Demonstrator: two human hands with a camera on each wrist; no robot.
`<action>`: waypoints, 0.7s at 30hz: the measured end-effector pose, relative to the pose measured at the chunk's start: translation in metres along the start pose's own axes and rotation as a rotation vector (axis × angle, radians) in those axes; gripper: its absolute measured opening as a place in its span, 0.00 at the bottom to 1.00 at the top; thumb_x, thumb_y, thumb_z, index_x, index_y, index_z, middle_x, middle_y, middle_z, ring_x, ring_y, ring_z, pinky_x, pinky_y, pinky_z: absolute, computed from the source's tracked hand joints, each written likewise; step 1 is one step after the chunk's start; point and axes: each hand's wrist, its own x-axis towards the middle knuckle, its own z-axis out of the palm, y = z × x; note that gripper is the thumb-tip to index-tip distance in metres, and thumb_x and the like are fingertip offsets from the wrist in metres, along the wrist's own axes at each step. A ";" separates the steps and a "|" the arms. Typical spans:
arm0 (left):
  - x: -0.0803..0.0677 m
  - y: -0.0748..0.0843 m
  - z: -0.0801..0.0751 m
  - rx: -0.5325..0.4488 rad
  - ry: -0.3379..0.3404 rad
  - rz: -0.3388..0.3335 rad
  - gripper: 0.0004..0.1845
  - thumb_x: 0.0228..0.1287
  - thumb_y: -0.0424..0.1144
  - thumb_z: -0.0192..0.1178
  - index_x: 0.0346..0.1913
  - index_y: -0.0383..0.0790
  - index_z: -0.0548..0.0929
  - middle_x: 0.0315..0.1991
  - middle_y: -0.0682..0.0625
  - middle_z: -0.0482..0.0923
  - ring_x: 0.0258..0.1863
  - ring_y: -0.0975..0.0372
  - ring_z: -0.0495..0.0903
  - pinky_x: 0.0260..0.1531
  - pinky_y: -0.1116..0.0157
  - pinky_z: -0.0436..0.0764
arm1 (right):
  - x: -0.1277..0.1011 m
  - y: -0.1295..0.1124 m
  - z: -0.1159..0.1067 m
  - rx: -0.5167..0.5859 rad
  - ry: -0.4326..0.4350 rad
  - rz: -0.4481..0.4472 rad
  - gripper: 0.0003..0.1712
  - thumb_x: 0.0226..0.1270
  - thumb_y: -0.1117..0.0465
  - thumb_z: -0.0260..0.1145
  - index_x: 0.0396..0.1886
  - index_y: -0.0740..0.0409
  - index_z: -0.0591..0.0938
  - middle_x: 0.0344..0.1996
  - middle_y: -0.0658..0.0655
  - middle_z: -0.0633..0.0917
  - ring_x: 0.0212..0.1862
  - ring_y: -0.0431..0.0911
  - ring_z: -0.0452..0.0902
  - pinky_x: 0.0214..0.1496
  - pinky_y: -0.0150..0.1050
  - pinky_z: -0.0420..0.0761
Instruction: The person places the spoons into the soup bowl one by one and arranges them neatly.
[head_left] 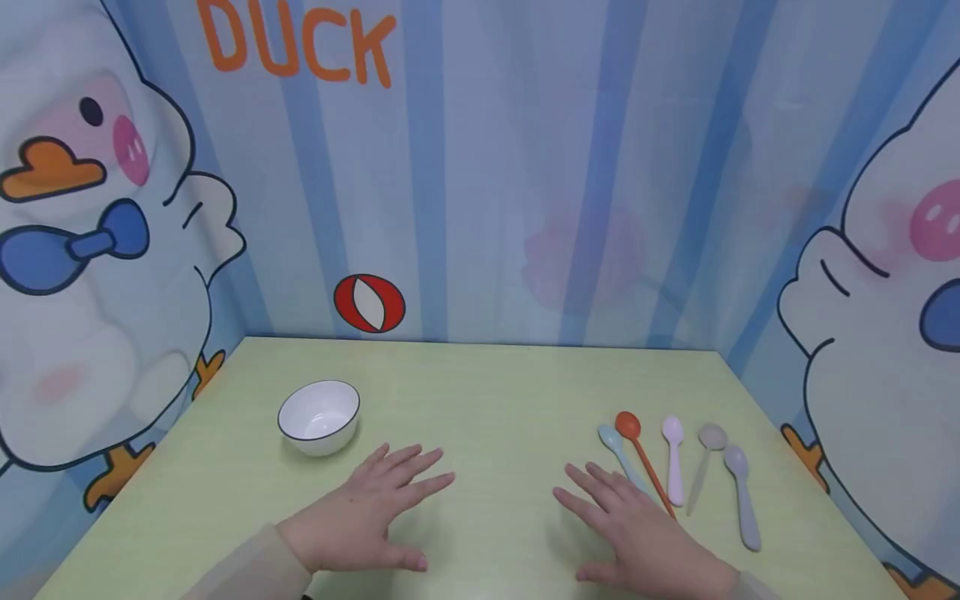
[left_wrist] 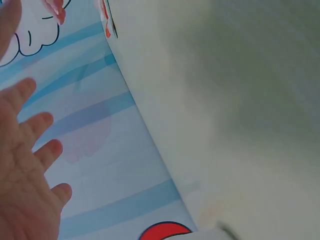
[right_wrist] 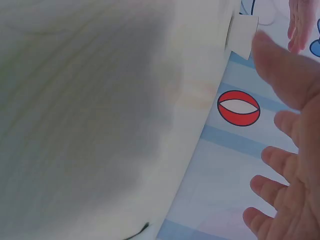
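My left hand [head_left: 367, 512] hovers over the table with its fingers spread and holds nothing. A white bowl [head_left: 318, 421] with a dark rim stands just beyond it, to the left. Fingers spread as well, my right hand [head_left: 637, 529] is above the table, its palm free. Near it lie a light blue spoon [head_left: 621, 450] and an orange spoon [head_left: 630, 427], their handle ends partly hidden by the hand. Farther right are a pink spoon [head_left: 674, 458], a translucent greyish spoon [head_left: 711, 437] and a lavender-grey spoon [head_left: 741, 492]. In both wrist views the hands' fingers are straight.
The pale yellow-green table [head_left: 487, 392] ends at a striped blue cloth backdrop [head_left: 510, 167], printed with ducks, a red-and-white ball and the word DUCK. The cloth also stands along the left and right sides.
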 end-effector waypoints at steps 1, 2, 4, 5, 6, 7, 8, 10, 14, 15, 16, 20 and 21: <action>-0.001 -0.001 0.002 -0.021 0.023 -0.027 0.46 0.54 0.72 0.57 0.74 0.59 0.58 0.76 0.55 0.50 0.73 0.53 0.51 0.70 0.45 0.46 | 0.001 0.000 0.001 0.000 0.020 0.013 0.50 0.52 0.35 0.71 0.73 0.46 0.64 0.72 0.55 0.63 0.68 0.56 0.62 0.63 0.53 0.71; -0.002 -0.002 0.004 -0.046 0.048 -0.054 0.46 0.54 0.70 0.58 0.74 0.58 0.59 0.75 0.54 0.51 0.73 0.53 0.52 0.70 0.45 0.48 | 0.002 0.000 0.001 0.007 0.037 0.031 0.49 0.53 0.37 0.72 0.72 0.48 0.66 0.70 0.55 0.66 0.67 0.55 0.65 0.61 0.53 0.73; -0.003 -0.005 0.009 -0.097 0.103 -0.121 0.44 0.55 0.66 0.62 0.73 0.56 0.62 0.74 0.55 0.55 0.71 0.53 0.55 0.68 0.46 0.52 | 0.003 0.000 0.003 0.024 0.065 0.074 0.45 0.53 0.41 0.73 0.69 0.51 0.70 0.66 0.55 0.71 0.63 0.53 0.69 0.58 0.51 0.76; -0.004 -0.007 0.011 -0.121 0.137 -0.152 0.43 0.55 0.64 0.64 0.72 0.54 0.64 0.73 0.54 0.57 0.70 0.53 0.57 0.67 0.45 0.54 | 0.004 -0.001 0.005 0.031 0.080 0.094 0.43 0.53 0.42 0.74 0.67 0.52 0.72 0.64 0.55 0.73 0.62 0.52 0.71 0.57 0.50 0.77; -0.005 -0.008 0.013 -0.145 0.171 -0.185 0.42 0.55 0.61 0.65 0.72 0.52 0.65 0.72 0.53 0.59 0.70 0.53 0.59 0.66 0.44 0.56 | 0.004 -0.001 0.006 0.036 0.096 0.110 0.41 0.53 0.44 0.74 0.65 0.53 0.74 0.62 0.55 0.75 0.60 0.51 0.72 0.55 0.49 0.78; -0.005 -0.009 0.014 -0.168 0.202 -0.218 0.40 0.56 0.59 0.66 0.71 0.51 0.67 0.71 0.53 0.61 0.69 0.52 0.60 0.65 0.43 0.57 | 0.004 -0.001 0.007 0.038 0.108 0.129 0.40 0.53 0.45 0.74 0.64 0.54 0.75 0.60 0.54 0.76 0.59 0.49 0.73 0.54 0.48 0.78; -0.006 -0.011 0.015 -0.188 0.233 -0.249 0.39 0.56 0.57 0.67 0.70 0.50 0.68 0.70 0.52 0.62 0.68 0.51 0.61 0.64 0.42 0.58 | 0.004 -0.001 0.009 0.039 0.119 0.144 0.38 0.53 0.45 0.75 0.63 0.54 0.76 0.58 0.54 0.77 0.58 0.49 0.74 0.53 0.48 0.79; -0.007 -0.014 0.017 -0.217 0.286 -0.312 0.37 0.57 0.56 0.67 0.68 0.48 0.70 0.68 0.50 0.65 0.67 0.50 0.62 0.62 0.40 0.60 | 0.004 -0.002 0.012 0.036 0.146 0.161 0.36 0.53 0.47 0.75 0.61 0.55 0.77 0.56 0.54 0.79 0.56 0.48 0.75 0.50 0.47 0.80; -0.008 -0.024 0.018 -0.268 0.346 -0.424 0.36 0.59 0.55 0.65 0.68 0.45 0.70 0.67 0.45 0.66 0.66 0.46 0.62 0.61 0.39 0.62 | 0.004 -0.002 0.017 0.035 0.172 0.207 0.34 0.54 0.49 0.75 0.59 0.56 0.78 0.52 0.52 0.80 0.52 0.47 0.77 0.48 0.45 0.81; -0.008 -0.027 0.017 -0.283 0.357 -0.450 0.36 0.60 0.55 0.65 0.68 0.44 0.69 0.67 0.44 0.66 0.67 0.46 0.62 0.61 0.39 0.63 | 0.004 -0.002 0.018 0.040 0.174 0.223 0.33 0.54 0.50 0.75 0.58 0.56 0.78 0.51 0.52 0.80 0.52 0.47 0.77 0.48 0.45 0.81; -0.008 -0.030 0.017 -0.291 0.368 -0.474 0.36 0.60 0.54 0.65 0.68 0.43 0.69 0.67 0.43 0.65 0.67 0.45 0.62 0.61 0.39 0.63 | 0.005 -0.001 0.019 0.047 0.172 0.241 0.32 0.54 0.51 0.75 0.58 0.57 0.79 0.50 0.52 0.80 0.51 0.46 0.78 0.48 0.44 0.81; -0.010 -0.049 0.013 -0.290 0.423 -0.536 0.37 0.60 0.50 0.66 0.68 0.36 0.68 0.67 0.38 0.65 0.66 0.43 0.61 0.62 0.40 0.64 | 0.006 0.003 0.022 0.096 0.161 0.335 0.30 0.56 0.53 0.74 0.57 0.58 0.79 0.47 0.52 0.81 0.49 0.47 0.78 0.50 0.45 0.80; -0.011 -0.054 0.013 -0.281 0.436 -0.544 0.36 0.60 0.50 0.66 0.67 0.35 0.68 0.66 0.37 0.66 0.66 0.43 0.62 0.62 0.40 0.64 | 0.006 0.005 0.024 0.114 0.157 0.363 0.29 0.56 0.53 0.73 0.57 0.58 0.79 0.47 0.53 0.81 0.49 0.48 0.78 0.50 0.45 0.80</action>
